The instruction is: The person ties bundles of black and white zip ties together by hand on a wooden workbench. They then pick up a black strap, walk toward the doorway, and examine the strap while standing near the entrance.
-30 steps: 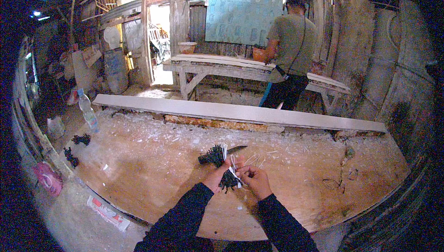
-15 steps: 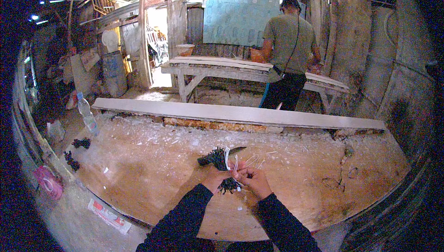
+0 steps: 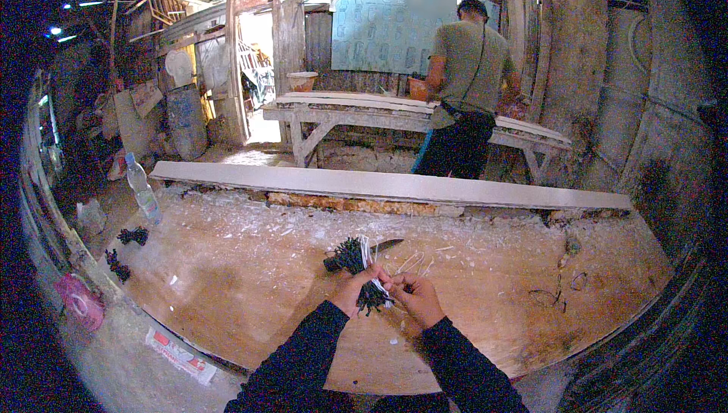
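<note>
My left hand (image 3: 351, 290) is closed around the middle of a bundle of short black strands (image 3: 349, 254), whose ends fan out above and below the fingers. White strings (image 3: 366, 252) run along the bundle's right side. My right hand (image 3: 419, 301) is closed in a pinch beside the bundle, its fingertips on the white strings close to my left fingers; the exact grip is too small to make out. A knife (image 3: 389, 246) lies on the wooden table just behind the bundle, its blade pointing right and its handle partly hidden.
A long pale board (image 3: 394, 187) edges the far side of the wooden table (image 3: 258, 292). Two small black bundles (image 3: 133, 236) and a plastic bottle (image 3: 141, 185) stand at the left. White scraps litter the surface. Beyond, a person (image 3: 472, 72) works at another bench (image 3: 356, 112).
The bundle has tilted slightly in my left hand, and my right fingers have shifted a little against it. The person at the far bench has leaned slightly left.
</note>
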Motion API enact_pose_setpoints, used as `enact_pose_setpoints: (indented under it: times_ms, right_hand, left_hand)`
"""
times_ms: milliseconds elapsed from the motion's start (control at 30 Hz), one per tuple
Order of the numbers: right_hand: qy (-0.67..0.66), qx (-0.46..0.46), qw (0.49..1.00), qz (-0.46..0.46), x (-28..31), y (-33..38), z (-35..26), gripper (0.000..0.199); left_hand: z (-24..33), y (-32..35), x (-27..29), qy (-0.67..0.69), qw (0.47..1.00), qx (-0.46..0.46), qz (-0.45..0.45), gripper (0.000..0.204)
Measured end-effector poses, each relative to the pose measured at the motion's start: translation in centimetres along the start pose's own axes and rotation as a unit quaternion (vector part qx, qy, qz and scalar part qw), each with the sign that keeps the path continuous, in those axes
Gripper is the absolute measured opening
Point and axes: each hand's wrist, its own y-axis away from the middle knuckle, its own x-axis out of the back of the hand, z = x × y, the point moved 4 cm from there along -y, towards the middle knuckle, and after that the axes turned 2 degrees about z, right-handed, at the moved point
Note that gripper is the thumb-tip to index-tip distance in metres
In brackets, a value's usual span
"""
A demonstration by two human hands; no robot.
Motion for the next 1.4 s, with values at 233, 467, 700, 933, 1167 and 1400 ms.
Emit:
enact_pose_setpoints:
  times_ms: [233, 467, 700, 933, 1167, 1400]
  right_hand:
    - [-0.003, 0.02, 1.0, -0.012, -0.1, 0.2, -0.5, 0.012]
    - [0.049, 0.056, 0.995, 0.069, 2.4, -0.9, -0.6, 0.011]
    - [0.248, 0.083, 0.947, 0.185, 7.0, -1.7, -1.7, 0.01]
    - [0.526, -0.03, 0.844, 0.101, 5.3, -0.4, -1.7, 0.026]
    - [0.58, -0.064, 0.812, -0.002, 4.6, 0.4, -2.3, 0.03]
    - [0.571, -0.094, 0.816, -0.013, 3.6, 0.3, -1.8, 0.031]
  left_hand:
    - [1.2, 0.7, -0.3, -0.013, 0.999, -0.018, 0.034, 0.026]
    - [1.7, 0.0, -0.1, 0.071, 0.996, -0.05, 0.032, 0.034]
    - [2.5, -0.8, 2.9, 0.153, 0.977, -0.067, 0.134, 0.018]
    - [3.4, -0.9, 4.2, 0.19, 0.961, -0.098, 0.176, 0.02]
    - [3.4, -0.9, 4.0, 0.176, 0.969, -0.096, 0.142, 0.02]
    - [3.0, -0.9, 3.8, 0.153, 0.975, -0.061, 0.149, 0.021]
